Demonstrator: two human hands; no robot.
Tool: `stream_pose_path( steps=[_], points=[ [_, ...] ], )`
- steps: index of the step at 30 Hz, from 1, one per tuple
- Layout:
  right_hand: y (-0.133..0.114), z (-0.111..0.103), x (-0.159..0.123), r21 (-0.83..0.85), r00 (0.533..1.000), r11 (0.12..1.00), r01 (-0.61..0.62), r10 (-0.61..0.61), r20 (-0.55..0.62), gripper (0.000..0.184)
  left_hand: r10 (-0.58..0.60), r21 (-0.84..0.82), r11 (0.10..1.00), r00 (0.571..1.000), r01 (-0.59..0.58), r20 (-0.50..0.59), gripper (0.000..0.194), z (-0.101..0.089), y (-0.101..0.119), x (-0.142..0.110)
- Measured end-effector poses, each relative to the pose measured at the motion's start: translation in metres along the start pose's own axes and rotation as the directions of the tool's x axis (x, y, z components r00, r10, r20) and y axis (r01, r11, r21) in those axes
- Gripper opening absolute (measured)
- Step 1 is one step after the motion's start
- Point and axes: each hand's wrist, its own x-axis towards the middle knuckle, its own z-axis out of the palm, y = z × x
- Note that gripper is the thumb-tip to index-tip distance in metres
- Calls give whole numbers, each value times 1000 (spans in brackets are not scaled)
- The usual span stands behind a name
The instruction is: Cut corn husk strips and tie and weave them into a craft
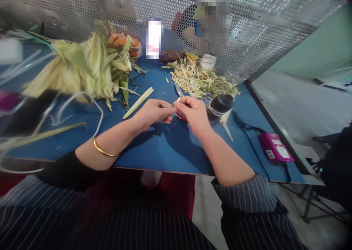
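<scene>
Over the middle of the table, my left hand [158,113] and my right hand [194,112] meet fingertip to fingertip. Both are closed in a pinch on a small pale corn husk strip [178,100], mostly covered by the fingers. Behind and beneath them lies a pair of scissors [179,91], its red handle partly hidden by my right hand. A folded length of corn husk [138,103] rests flat to the left of my left hand. Just right of my right hand is a black spool [223,104] with white thread wound round it.
Corn husks [90,59] are heaped at the left, before an orange packet [125,44]. Husk trimmings [195,77] and a white cup [208,61] lie at the back. A white cable [101,112] loops at left; a magenta power strip [275,147] sits right. Perforated metal mesh [165,4] closes the rear.
</scene>
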Motion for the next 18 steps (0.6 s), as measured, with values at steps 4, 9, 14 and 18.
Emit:
stream_pose_path(
  steps=[4,9,14,18],
  points=[
    [8,4,-1,48,1000,999,-17,17,8,19,11,49,999,998,-14,58,15,1,-2,0],
    [9,4,-1,-105,999,994,33,-30,30,11,-18,198,980,997,3,74,20,3,1,-3],
    [-5,-4,-1,-306,960,910,280,-262,101,9,-31,215,977,997,14,77,12,3,1,-3],
    [-6,-6,-1,-427,948,849,312,-245,204,14,-39,239,971,997,23,62,10,2,-1,-1]
  ],
)
